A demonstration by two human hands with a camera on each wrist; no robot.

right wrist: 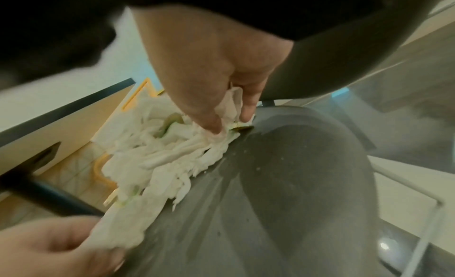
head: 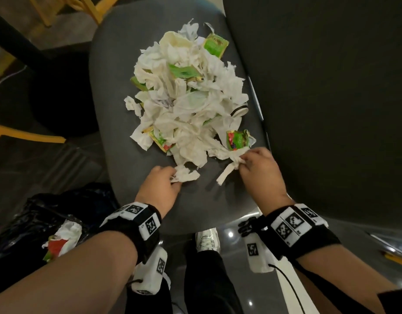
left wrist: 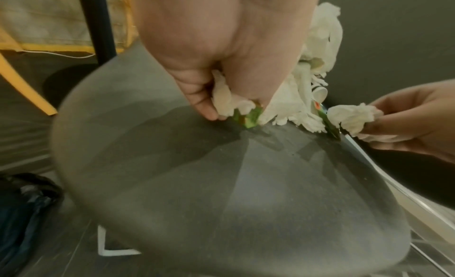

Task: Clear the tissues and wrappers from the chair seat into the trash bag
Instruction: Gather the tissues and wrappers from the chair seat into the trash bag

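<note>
From the head camera I see my left hand (head: pixel 160 185) at the near edge of the heap of crumpled white tissues and green wrappers (head: pixel 184 96), fingers curled round a small torn white tissue scrap (head: pixel 186 174). My right hand (head: pixel 259 168) pinches a twisted white tissue strip (head: pixel 227 172) just right of it, beside a red-and-green foil wrapper (head: pixel 237 139). The heap lies mid-seat on the round dark grey chair seat (head: pixel 109 91). A black plastic trash bag (head: pixel 25 220) sits on the floor at the near left, with white tissues and a red wrapper (head: pixel 61 240) inside.

The left wrist camera shows thumb and fingers (left wrist: pixel 197 98) clamped on white tissue with a green wrapper corner (left wrist: pixel 248 118) below, touching the seat (left wrist: pixel 221 193).

The right wrist camera, blurred, shows my fingertips (right wrist: pixel 214 121) closed on tissue at the heap's (right wrist: pixel 160 156) edge; a yellow chair frame (right wrist: pixel 103 170) stands beyond.
</note>
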